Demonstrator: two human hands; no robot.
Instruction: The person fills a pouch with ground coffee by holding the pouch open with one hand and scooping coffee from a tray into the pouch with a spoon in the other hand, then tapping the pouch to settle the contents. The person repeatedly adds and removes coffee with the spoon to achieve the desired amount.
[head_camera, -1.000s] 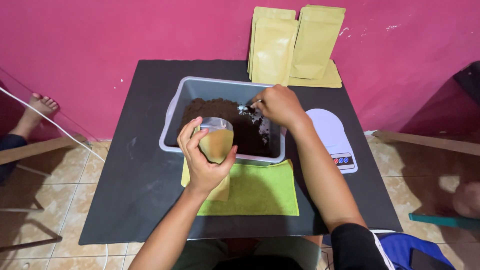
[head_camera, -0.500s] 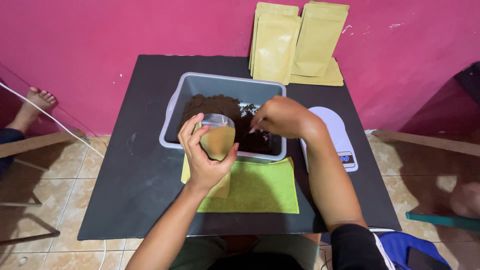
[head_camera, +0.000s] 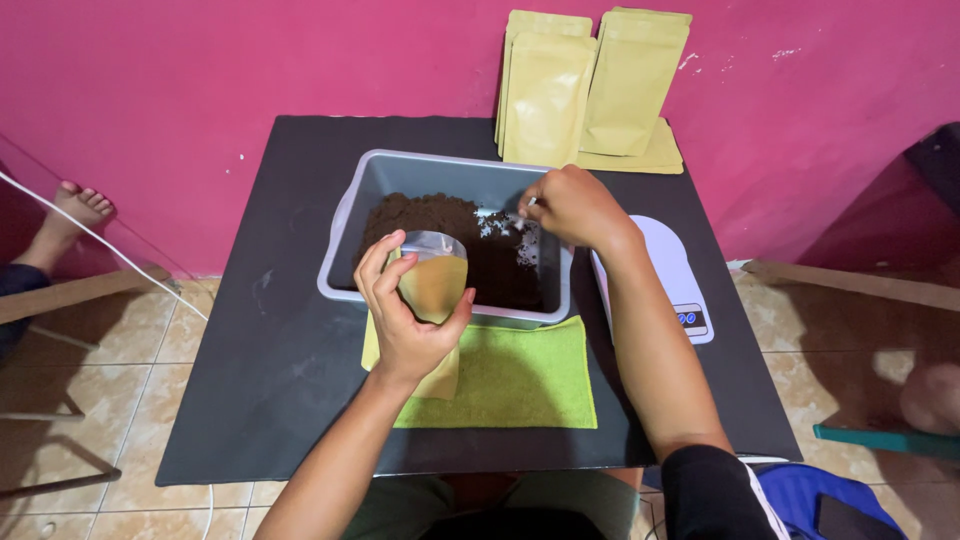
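The left hand (head_camera: 405, 320) grips an open kraft pouch (head_camera: 432, 285) upright above a green cloth (head_camera: 520, 380). The right hand (head_camera: 570, 208), closed on something hidden, reaches into a grey tub (head_camera: 400, 175) of dark powder (head_camera: 440, 225) on the black counter (head_camera: 270, 340).

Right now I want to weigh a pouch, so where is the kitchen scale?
The white scale lies on the black table's right side, beside the grey tub, partly under the right forearm.

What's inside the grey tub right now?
The tub holds dark brown powder. The right hand reaches in, gripping something metallic whose end it hides. The pouch in the left hand covers the near edge.
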